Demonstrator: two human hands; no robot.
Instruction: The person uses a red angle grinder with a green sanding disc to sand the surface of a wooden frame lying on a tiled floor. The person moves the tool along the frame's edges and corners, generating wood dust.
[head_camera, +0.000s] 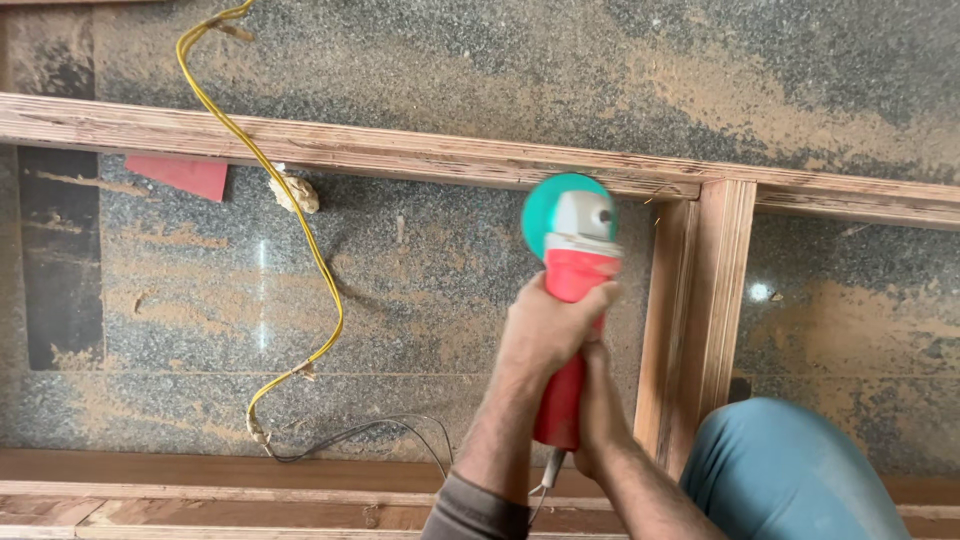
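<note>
Both hands grip the red angle grinder (572, 330): left hand (548, 330) wrapped around its neck, right hand (600, 420) clasping the tail for steady control. Its green disc (545, 215) points toward twelve o'clock at the wooden frame (400, 152), over the dusty granite floor (420, 290); the yellow cord (300, 230) trails off toward ten o'clock.

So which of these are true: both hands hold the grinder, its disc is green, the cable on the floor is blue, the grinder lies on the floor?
1. Both the left hand and right hand hold the grinder. True.
2. Its disc is green. True.
3. The cable is blue. False: it is yellow.
4. The grinder lies on the floor. False: it is held up at the wooden frame.
</note>
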